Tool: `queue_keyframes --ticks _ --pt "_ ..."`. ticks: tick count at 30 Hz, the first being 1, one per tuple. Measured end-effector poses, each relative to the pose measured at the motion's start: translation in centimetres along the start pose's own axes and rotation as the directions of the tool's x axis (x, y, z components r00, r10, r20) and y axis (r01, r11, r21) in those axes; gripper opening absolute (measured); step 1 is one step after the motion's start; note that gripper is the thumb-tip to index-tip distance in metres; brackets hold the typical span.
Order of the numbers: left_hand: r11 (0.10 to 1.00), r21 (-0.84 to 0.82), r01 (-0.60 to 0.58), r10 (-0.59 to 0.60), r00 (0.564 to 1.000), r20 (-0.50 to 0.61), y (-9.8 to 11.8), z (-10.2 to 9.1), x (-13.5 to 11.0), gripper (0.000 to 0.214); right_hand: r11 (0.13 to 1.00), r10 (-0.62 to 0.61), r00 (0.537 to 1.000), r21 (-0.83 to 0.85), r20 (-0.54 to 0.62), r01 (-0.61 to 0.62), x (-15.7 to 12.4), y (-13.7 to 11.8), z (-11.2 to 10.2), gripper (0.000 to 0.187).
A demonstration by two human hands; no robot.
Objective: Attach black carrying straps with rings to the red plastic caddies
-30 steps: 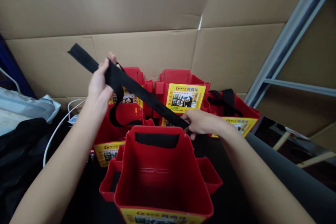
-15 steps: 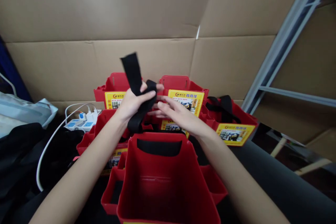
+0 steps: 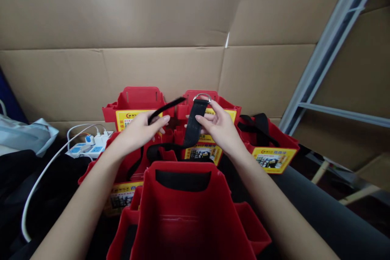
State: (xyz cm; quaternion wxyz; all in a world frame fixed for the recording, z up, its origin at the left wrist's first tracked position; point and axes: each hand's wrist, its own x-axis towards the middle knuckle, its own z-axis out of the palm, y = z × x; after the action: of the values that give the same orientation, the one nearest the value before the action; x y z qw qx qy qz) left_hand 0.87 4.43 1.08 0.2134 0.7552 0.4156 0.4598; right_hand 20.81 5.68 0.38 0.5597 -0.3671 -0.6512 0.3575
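A black webbing strap (image 3: 192,126) hangs in a loop between my two hands, above an open red plastic tool bucket (image 3: 185,211). My left hand (image 3: 140,130) pinches the strap's free flat end, which points up and to the right. My right hand (image 3: 221,126) grips the other end, just below a metal ring (image 3: 201,97) sewn to its top. The bucket stands nearest me, and a black strap piece runs through the slot in its far wall.
Several more red buckets with yellow labels (image 3: 276,155) stand behind, against a cardboard wall (image 3: 122,28). A white power strip with its cable (image 3: 88,146) lies at the left, next to dark cloth. A grey metal shelf frame (image 3: 329,44) rises at the right.
One second ago the strap was stretched out straight between my hands; they then came together, bunching it. Now each hand holds one end, and the metal ring shows at the top.
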Motion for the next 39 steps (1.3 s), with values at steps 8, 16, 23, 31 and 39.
queue_keyframes --ticks 8,16,23,31,39 --pt "0.994 -0.077 0.075 -0.067 0.992 0.104 -0.3 1.0 0.2 0.03 0.998 0.061 0.91 -0.015 0.411 -0.06 -1.0 1.6 2.0 0.042" --pt "0.996 -0.082 0.024 -0.007 0.98 0.197 0.2 -1.1 -0.2 0.032 0.998 0.054 0.926 -0.059 0.373 -0.034 -3.4 1.0 3.4 0.03" --pt "0.99 -0.141 0.005 0.014 0.992 0.129 -0.7 0.9 0.2 0.024 0.986 -0.109 0.975 -0.101 0.192 0.13 -2.0 1.0 2.5 0.032" --pt "0.991 0.134 0.01 0.002 0.996 -0.093 -1.4 0.6 0.5 0.044 0.974 -0.006 0.999 -0.228 0.052 0.018 -0.4 2.5 0.9 0.016" --pt "0.975 -0.202 0.098 -0.035 0.956 0.292 -0.8 1.3 -0.1 0.025 0.987 0.124 0.988 -0.094 -0.091 -0.132 -0.4 2.8 0.8 0.024"
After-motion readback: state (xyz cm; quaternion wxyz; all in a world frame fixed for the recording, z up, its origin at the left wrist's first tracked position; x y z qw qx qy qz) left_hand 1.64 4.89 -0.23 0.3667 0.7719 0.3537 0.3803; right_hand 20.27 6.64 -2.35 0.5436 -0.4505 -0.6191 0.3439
